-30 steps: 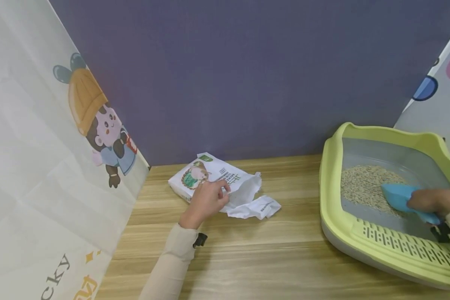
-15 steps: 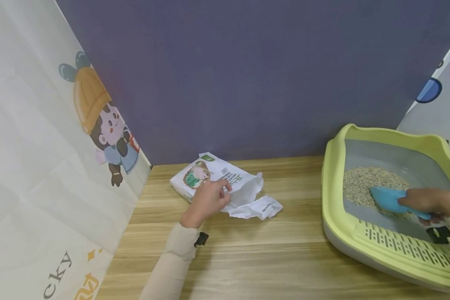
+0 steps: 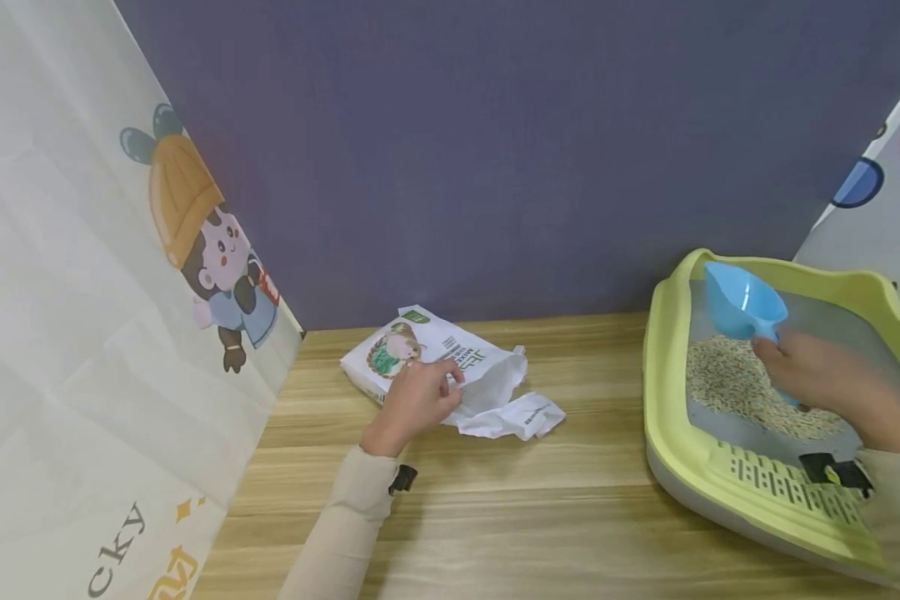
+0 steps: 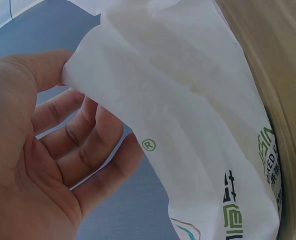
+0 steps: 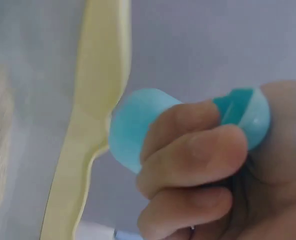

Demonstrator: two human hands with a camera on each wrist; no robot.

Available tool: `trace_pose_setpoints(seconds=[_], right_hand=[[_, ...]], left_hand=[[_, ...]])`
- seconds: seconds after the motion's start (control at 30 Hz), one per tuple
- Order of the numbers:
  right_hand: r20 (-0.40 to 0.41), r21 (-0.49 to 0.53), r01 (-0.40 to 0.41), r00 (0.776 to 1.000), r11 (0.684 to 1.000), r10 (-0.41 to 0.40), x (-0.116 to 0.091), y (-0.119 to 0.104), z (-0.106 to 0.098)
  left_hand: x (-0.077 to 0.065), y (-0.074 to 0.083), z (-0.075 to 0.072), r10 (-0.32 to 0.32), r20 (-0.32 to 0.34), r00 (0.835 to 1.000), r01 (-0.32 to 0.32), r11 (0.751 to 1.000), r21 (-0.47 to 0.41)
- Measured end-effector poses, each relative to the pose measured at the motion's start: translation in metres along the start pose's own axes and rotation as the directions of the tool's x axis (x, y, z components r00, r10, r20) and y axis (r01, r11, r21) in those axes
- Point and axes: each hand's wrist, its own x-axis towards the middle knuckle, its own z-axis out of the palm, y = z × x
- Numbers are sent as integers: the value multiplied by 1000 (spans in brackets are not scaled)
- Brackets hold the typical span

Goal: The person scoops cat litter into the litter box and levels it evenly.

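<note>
My right hand point(image 3: 821, 375) grips the handle of a blue scoop point(image 3: 741, 302), raised over the litter tray; in the right wrist view, curled fingers point(image 5: 188, 160) wrap its handle. Pale litter pellets point(image 3: 746, 387) lie heaped in the grey base of the tray, which has a yellow-green rim point(image 3: 663, 400). At the middle of the wooden surface my left hand point(image 3: 416, 402) pinches the edge of a white printed paper bag point(image 3: 487, 371) between thumb and fingers. The bag lies on its side, its torn mouth towards the right. Up close, the bag's paper point(image 4: 178, 100) fills much of the left wrist view.
A dark purple panel point(image 3: 450, 167) stands behind the wooden surface point(image 3: 532, 517). On the left is a white sheet point(image 3: 60, 333) with a cartoon figure point(image 3: 221, 250); a dotted white panel point(image 3: 888, 192) stands at the right behind the tray.
My right hand has drawn the scoop leftward through the litter, then lifted it and turned it bowl-up above the tray. The left hand keeps its hold on the bag.
</note>
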Motion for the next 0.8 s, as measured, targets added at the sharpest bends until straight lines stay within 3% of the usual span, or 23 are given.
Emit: trace_pose_setpoints(seconds=[0.1, 0.2, 0.33, 0.5, 0.6, 0.8], right_hand=[[-74, -5, 39, 996, 999, -39, -1, -27, 6], [-144, 52, 86, 987, 995, -78, 0, -55, 17], [-248, 144, 171, 960, 975, -132, 4, -90, 37], [-358, 189, 241, 920, 952, -162, 18, -127, 69], [-379, 211, 227, 916, 951, -134, 30, -142, 91], [-352, 269, 162, 934, 949, -60, 59, -156, 134]], left_hand=[[0, 0, 0, -2, 5, 1000, 2, 1000, -1], [1, -1, 0, -1, 7, 1000, 1, 1000, -1], [1, -1, 1, -1, 7, 1000, 1, 1000, -5], [1, -1, 1, -6, 21, 1000, 6, 1000, -1], [2, -1, 1, 5, 15, 1000, -5, 1000, -4], [3, -1, 3, 22, 1, 1000, -22, 1000, -2]])
